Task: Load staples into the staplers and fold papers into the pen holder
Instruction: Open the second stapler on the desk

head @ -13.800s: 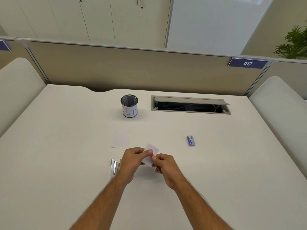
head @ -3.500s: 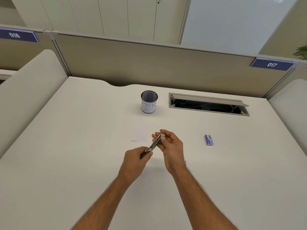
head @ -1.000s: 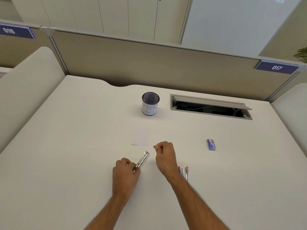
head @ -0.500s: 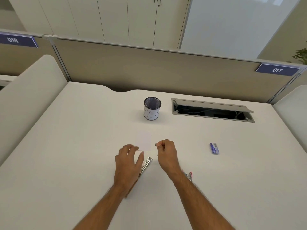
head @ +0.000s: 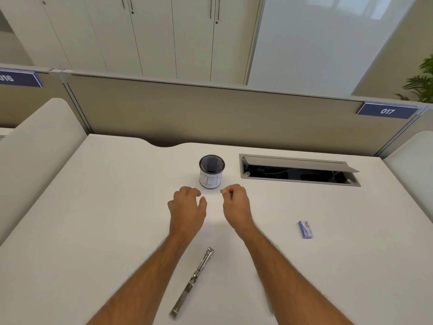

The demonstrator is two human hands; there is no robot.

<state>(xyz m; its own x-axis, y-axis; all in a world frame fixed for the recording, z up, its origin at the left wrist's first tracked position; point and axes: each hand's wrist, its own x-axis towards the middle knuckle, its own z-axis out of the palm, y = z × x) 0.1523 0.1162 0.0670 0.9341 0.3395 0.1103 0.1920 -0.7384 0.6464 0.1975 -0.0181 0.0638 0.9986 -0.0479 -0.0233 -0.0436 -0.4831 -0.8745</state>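
A metal stapler (head: pixel 194 280) lies opened out flat on the white desk (head: pixel 105 219), between my forearms and close to me. My left hand (head: pixel 187 209) hovers with curled, parted fingers over a pale sheet of paper (head: pixel 206 231) and holds nothing. My right hand (head: pixel 236 205) pinches a small grey staple strip (head: pixel 222 190) between thumb and forefinger. Just beyond both hands stands the pen holder (head: pixel 211 171), a dark mesh cup with white paper inside. A small blue staple box (head: pixel 305 229) lies to the right.
An open cable hatch (head: pixel 300 170) is set into the desk behind the right hand. A beige partition (head: pixel 210 113) closes the far edge, and padded side dividers (head: pixel 35 148) flank the desk.
My left hand has let go of the stapler, which now lies flat near me. Both hands have moved forward towards the paper and the pen holder. The right hand still pinches the strip.
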